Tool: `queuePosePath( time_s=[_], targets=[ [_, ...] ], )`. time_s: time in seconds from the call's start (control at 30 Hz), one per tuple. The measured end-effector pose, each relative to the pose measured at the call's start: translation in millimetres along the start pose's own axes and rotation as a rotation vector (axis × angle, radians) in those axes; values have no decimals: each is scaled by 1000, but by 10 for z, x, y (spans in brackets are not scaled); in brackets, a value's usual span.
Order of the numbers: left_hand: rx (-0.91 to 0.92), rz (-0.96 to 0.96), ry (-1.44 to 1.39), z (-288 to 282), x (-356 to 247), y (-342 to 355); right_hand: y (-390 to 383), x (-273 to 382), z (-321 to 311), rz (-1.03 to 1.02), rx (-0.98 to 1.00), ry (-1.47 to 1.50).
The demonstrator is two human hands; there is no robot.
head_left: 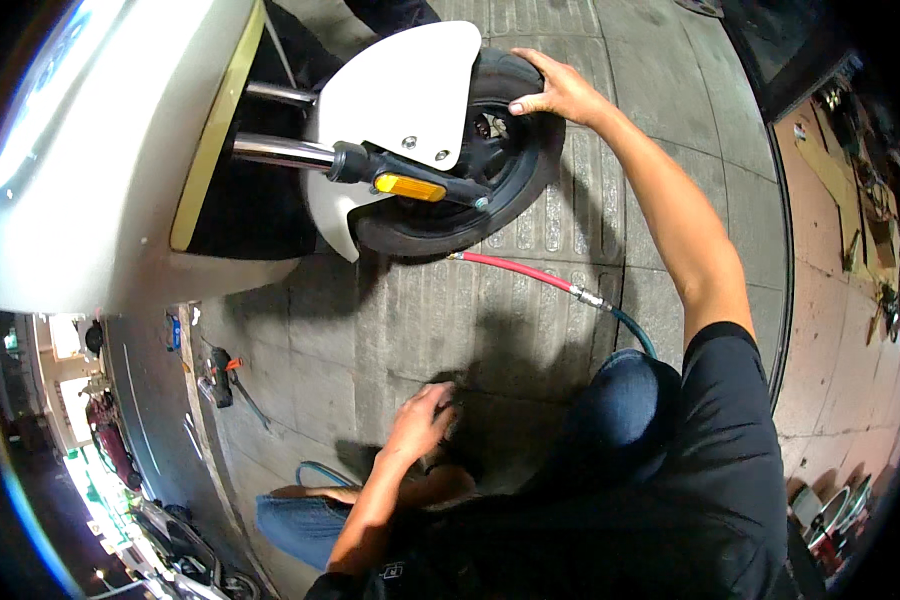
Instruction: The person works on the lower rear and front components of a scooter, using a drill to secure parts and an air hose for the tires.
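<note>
My right hand (558,95) grips the black front tire (525,170) of a white scooter (90,200), thumb on the tread's near side. Beside it are the white fender (410,80) and fork (285,150) with an amber reflector (410,187). A red hose section (515,268), joined to a teal hose (630,328), reaches the tire's lower edge, where its tip is hard to see. My left hand (420,420) is low over the paving between my knees, fingers curled on something dark I cannot make out.
A black tool (220,380) lies on the paving at left, beside a blue item (175,335). Parked two-wheelers (180,545) stand beyond the curb. Cardboard and clutter (850,190) lie along the right. A dark leg (380,12) shows behind the scooter.
</note>
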State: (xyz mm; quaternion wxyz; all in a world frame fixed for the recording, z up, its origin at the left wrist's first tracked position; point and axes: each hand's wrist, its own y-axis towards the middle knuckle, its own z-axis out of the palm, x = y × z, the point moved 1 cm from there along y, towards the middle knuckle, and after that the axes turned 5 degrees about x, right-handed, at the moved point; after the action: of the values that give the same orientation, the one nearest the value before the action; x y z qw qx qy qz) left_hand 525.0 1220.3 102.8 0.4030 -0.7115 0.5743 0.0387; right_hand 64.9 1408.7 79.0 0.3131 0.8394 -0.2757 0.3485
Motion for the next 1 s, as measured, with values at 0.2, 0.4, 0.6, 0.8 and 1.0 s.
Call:
queuePosePath(
  time_s=[0.2, 0.4, 0.6, 0.8, 1.0],
  targets=[
    [118, 194, -224, 137, -239, 281, -379, 86, -74, -2, -44, -121],
    [33, 98, -1093, -206, -615, 1575, -611, 700, 47, 73, -106, -265],
    [-119, 0, -1520, -232, -1256, 2607, -689, 873, -63, 189, -56, -322],
    [-308, -149, -1722, -107, -1015, 3262, -499, 1071, 207, 163, 45, -238],
    [-589, -49, -1406, 317, -1273, 3375, -723, 885, 72, 261, -8, -131]
  ],
)
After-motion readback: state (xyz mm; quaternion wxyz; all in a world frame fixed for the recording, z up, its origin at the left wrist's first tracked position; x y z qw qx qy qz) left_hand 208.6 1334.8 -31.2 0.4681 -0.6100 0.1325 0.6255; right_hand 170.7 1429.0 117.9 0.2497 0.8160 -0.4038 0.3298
